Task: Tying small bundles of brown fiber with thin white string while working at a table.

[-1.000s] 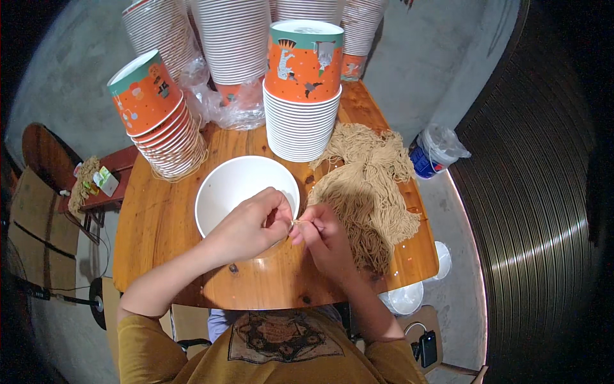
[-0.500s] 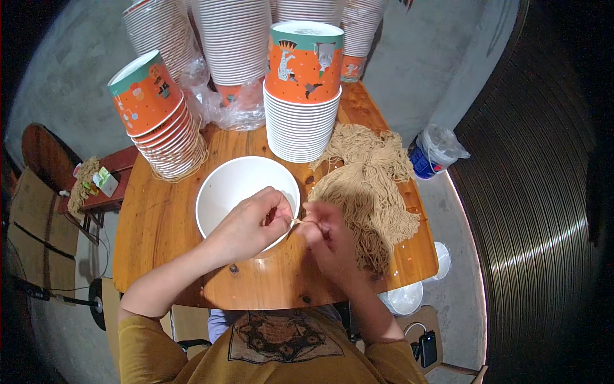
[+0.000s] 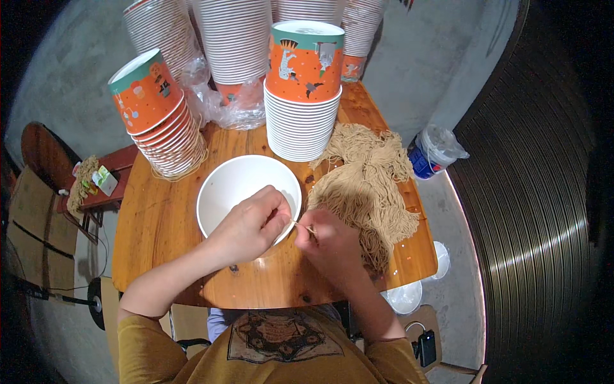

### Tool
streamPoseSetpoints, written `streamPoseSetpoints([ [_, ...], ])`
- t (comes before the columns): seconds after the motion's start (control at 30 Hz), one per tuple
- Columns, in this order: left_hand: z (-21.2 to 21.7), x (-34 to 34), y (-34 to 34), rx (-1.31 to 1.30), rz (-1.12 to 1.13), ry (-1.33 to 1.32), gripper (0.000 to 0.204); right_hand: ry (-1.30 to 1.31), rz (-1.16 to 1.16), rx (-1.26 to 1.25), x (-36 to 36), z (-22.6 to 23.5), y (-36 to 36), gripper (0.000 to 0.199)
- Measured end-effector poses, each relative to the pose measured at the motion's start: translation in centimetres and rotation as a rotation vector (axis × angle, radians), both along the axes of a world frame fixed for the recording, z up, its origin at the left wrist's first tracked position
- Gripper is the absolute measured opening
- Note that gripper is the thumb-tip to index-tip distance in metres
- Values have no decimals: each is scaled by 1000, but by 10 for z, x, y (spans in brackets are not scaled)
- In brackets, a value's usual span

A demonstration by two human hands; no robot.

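Note:
A thin tan string [image 3: 300, 224] stretches between my two hands over the right rim of a white paper bucket [image 3: 220, 185], which stands mouth up on the table. My left hand [image 3: 254, 223] pinches one part of the string above the bucket. My right hand [image 3: 329, 244], fingers curled in, grips the string just right of the rim. Beside the right hand lies a large heap of tan string [image 3: 364, 185]. Upside-down orange printed paper buckets form a tall stack [image 3: 302, 83] behind. Another stack [image 3: 157, 112] leans at the left, with strings looped around its rims.
Wooden table [image 3: 166, 269] with a rounded front edge. Taller stacks of buckets [image 3: 233, 38] in clear plastic wrap [image 3: 246, 109] stand at the back. A blue and white pail [image 3: 432, 153] is on the floor at the right. A red bench [image 3: 121, 169] stands at the left.
My right hand has turned and its fingers have curled in more, pulling the string a little downward. My left hand stays nearly in place, still pinching.

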State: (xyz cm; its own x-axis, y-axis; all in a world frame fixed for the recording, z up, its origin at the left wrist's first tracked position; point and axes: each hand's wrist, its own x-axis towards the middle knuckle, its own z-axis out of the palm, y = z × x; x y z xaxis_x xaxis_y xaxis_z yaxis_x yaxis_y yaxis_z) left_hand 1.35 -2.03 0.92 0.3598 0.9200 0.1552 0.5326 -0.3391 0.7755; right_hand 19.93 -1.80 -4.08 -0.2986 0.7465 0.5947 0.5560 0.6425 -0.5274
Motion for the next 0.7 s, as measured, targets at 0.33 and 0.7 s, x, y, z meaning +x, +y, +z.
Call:
streamPoseSetpoints([
  [0.33,14,-3,-7,-39,36,44,20,-32,-35,-541,13,18,-16,16],
  [0.7,14,-42,-59,270,-85,359,15,-87,303,-124,15,55,19,6],
])
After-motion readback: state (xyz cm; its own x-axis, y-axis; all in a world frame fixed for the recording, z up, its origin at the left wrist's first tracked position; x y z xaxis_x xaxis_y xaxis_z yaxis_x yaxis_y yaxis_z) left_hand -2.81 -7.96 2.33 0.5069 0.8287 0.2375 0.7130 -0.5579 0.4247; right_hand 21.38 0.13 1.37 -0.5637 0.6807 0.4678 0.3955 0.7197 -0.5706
